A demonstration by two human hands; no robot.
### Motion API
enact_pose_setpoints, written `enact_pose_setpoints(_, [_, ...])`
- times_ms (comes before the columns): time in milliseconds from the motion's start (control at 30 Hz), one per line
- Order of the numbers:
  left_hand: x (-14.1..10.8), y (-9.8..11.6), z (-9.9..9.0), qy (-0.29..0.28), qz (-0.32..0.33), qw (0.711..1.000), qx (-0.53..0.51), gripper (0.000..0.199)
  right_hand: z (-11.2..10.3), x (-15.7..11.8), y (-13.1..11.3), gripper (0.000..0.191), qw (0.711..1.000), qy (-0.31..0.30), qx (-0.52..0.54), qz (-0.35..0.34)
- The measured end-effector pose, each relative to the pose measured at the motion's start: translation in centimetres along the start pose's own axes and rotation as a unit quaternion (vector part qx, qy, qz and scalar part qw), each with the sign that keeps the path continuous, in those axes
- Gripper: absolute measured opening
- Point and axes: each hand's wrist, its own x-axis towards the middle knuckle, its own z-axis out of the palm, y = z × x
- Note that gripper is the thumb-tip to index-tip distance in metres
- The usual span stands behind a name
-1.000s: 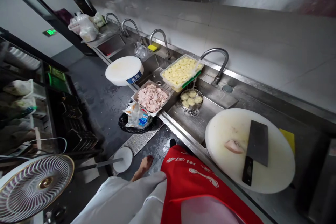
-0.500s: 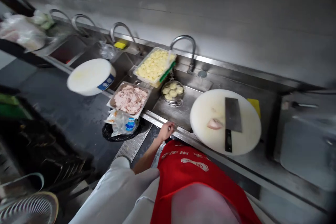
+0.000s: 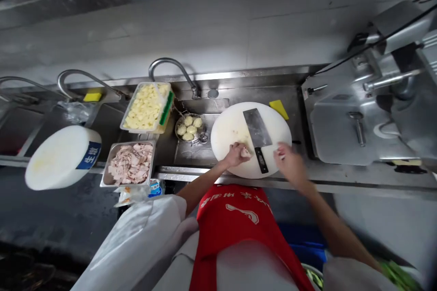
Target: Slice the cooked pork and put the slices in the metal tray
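On the round white chopping board [image 3: 225, 122] lies a cleaver [image 3: 256, 126], its blade toward the back and its black handle toward me. My left hand [image 3: 235, 154] is closed round a small pale piece of meat [image 3: 245, 152] at the board's near left part, left of the handle. Over the board's right edge, right of the handle and apart from it, is my right hand [image 3: 290, 163]. Its fingers look curled but are smeared by motion, so I cannot make out whether they hold anything. Small scraps lie on the board.
Left of the board, peeled potatoes [image 3: 189, 127] sit in a round strainer in the sink. A tub of pale cut pieces [image 3: 145, 105] and a metal tray of sliced meat [image 3: 131, 163] stand further left, then another thick board [image 3: 58, 157]. A metal machine [image 3: 341, 132] stands right.
My view has swung to the right. My left hand has moved from the sink's edge onto the board and taken hold of the meat piece. My right hand has come into view.
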Motion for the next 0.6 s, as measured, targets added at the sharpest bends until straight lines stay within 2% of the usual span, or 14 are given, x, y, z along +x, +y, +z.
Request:
enact_pose_setpoints(100, [-2.3,0.6,1.0,-0.003,0.043,0.998,0.034,0.037,3.5,-1.4,0.4,0.050,0.998,-0.058,-0.011,0.007])
enact_pose_setpoints(167, [-3.3,0.8,1.0,0.039,0.049,0.997,0.033,0.029,5.7,-1.9,-0.1,0.056,0.997,-0.069,-0.033,0.019])
enact_pose_setpoints(267, [-3.3,0.7,0.4,0.124,0.041,0.991,0.005,0.034,7.2,-1.3,-0.9,0.063,0.996,-0.076,-0.041,0.011])
enact_pose_setpoints(333, [-2.6,0.3,0.0,0.150,0.029,0.988,-0.023,0.040,7.2,-0.5,-1.2,0.071,0.995,-0.091,-0.035,0.020])
enact_pose_setpoints(400, [-2.0,-0.3,-0.4,0.152,0.022,0.987,-0.043,0.041,6.6,0.5,-1.2,0.076,0.993,-0.103,-0.020,0.047])
enact_pose_setpoints(500, [-1.9,-1.0,-1.0,0.126,0.055,0.990,-0.020,0.039,4.9,1.5,-0.5,0.074,0.992,-0.095,0.013,0.078])
enact_pose_setpoints(600, [-2.3,-1.3,-1.8,0.085,0.099,0.991,0.027,0.045,2.5,1.3,0.9,0.068,0.992,-0.052,0.064,0.091])
